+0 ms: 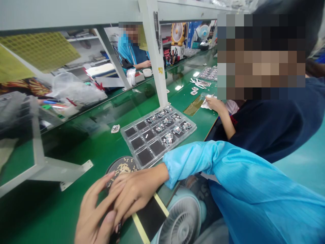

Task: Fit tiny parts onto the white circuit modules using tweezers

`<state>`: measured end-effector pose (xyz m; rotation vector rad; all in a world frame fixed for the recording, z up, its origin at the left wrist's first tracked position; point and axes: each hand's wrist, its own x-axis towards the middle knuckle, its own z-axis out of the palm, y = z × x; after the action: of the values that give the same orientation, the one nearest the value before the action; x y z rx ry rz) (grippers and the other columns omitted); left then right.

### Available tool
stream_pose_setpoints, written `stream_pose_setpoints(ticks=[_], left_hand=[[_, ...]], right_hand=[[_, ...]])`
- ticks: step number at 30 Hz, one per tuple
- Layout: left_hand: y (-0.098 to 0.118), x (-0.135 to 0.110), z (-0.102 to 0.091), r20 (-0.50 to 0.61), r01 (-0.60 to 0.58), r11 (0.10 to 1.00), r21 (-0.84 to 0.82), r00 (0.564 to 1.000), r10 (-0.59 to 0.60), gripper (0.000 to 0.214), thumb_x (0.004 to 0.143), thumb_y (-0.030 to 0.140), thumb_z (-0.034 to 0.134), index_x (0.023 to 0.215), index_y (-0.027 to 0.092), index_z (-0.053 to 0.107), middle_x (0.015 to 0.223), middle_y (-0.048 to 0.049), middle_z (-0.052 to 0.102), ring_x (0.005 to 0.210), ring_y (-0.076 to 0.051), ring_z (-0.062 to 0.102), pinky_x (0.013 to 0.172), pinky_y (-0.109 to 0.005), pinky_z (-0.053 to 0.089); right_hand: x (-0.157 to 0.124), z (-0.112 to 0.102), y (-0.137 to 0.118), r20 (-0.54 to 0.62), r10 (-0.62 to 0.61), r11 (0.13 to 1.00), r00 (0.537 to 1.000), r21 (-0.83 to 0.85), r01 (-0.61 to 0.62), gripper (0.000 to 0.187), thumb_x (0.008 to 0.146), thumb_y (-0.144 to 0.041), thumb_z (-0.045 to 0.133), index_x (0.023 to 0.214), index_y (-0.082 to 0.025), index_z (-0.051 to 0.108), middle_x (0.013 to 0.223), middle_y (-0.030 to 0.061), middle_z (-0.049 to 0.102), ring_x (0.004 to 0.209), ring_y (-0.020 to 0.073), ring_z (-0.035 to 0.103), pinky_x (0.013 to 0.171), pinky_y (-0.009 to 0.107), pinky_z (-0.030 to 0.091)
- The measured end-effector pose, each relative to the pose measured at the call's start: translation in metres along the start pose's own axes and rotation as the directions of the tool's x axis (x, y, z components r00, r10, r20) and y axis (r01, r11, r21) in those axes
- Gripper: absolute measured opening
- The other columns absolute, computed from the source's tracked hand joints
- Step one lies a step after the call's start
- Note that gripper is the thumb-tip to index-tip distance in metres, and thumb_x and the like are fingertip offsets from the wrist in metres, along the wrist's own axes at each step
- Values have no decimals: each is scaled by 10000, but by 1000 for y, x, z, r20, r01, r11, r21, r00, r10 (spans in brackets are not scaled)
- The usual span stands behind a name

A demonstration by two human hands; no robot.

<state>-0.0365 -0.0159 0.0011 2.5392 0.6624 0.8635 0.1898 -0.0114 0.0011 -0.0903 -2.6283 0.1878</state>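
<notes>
The one view looks from the wearer's head, above the surface's [99,145] near edge, facing forward and down, tilted (left hand [92,210] and right hand [139,188] are closest), and reaches past the far edge to a person in blue [134,51].

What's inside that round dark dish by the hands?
Small tan pieces lie in the round dark dish, with some bare surface showing near its far edge. The right hand and left hand hide its near side, so whatever lies there cannot be seen.
</notes>
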Motion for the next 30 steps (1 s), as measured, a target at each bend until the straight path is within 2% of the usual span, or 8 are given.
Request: stream_pose_setpoints(ticks=[7, 9, 13, 15, 21, 26, 28, 30], left_hand=[[-6, -2, -3, -44, -42, 998, 37, 998, 44, 146, 925, 291, 589, 1028, 267, 690, 1474, -78, 536, 1332, -364, 522, 1128, -599, 384], [-5, -4, 0, -46, -7, 1000, -1, 999, 7, 176, 943, 300, 565, 1081, 266, 669, 1488, -86, 529, 1341, -358, 519, 1125, -597, 389], [3, -2, 3, 5, 9, 1000, 17, 1000, -9, 384, 979, 302, 496, 1339, 324, 629, 1590, -60, 459, 1397, -371, 477, 1139, -610, 363], [6, 0, 2, 3, 0, 999, 34, 1000, 0, 387, 974, 286, 503, 1333, 333, 640, 1594, -50, 457, 1396, -372, 476, 1144, -605, 356], [-2, 1, 0, -55, -72, 997, 33, 996, 74, 196, 922, 241, 575, 1096, 252, 664, 1492, -103, 517, 1361, -361, 503, 1136, -592, 371], [-2, 0, 3, -1, -108, 991, 76, 994, 108, 413, 967, 256, 500, 1370, 239, 592, 1559, -134, 462, 1397, -340, 487, 1136, -580, 425], [3, 1, 1, 17, -111, 988, 102, 994, 110, 398, 983, 281, 472, 1342, 247, 639, 1575, -117, 462, 1416, -328, 479, 1156, -562, 424], [8, 1, -1, -13, -74, 990, 122, 997, 76, 337, 980, 314, 476, 1202, 234, 717, 1530, -107, 520, 1404, -308, 494, 1169, -525, 430]], right_hand=[[0, -4, -7, 18, 43, 997, 999, -60, -42, 372, 1091, -266, 441, 1225, -209, 784, 1282, 22, 748, 1185, 174, 651, 1119, 326, 306], [0, -6, -9, 38, 49, 997, 998, -57, -47, 364, 1090, -265, 447, 1221, -224, 785, 1279, 6, 751, 1194, 168, 645, 1135, 328, 285], [-1, -7, -9, 83, 66, 997, 994, -37, -63, 392, 1107, -276, 400, 1241, -261, 768, 1290, -23, 746, 1225, 143, 634, 1205, 348, 196], [-2, -7, -9, 75, 89, 994, 993, -67, -84, 401, 1106, -276, 393, 1245, -273, 768, 1302, -21, 740, 1268, 166, 612, 1226, 380, 179], [-3, -2, -10, 0, 123, 983, 992, -134, -121, 360, 1079, -257, 454, 1201, -302, 789, 1299, -22, 743, 1287, 198, 590, 1233, 422, 208], [-5, 12, -8, -67, 103, 994, 992, -42, -106, 349, 1093, -296, 445, 1129, -302, 792, 1196, -47, 785, 1191, 147, 652, 1274, 447, 161], [-5, 18, -9, -151, 103, 993, 983, -34, -109, 316, 1075, -278, 483, 1092, -292, 798, 1192, -29, 786, 1243, 171, 634, 1268, 478, 193], [-4, 24, -12, -228, 110, 993, 967, -10, -115, 243, 1038, -260, 558, 1054, -270, 800, 1176, -10, 787, 1269, 189, 618, 1258, 484, 245]])
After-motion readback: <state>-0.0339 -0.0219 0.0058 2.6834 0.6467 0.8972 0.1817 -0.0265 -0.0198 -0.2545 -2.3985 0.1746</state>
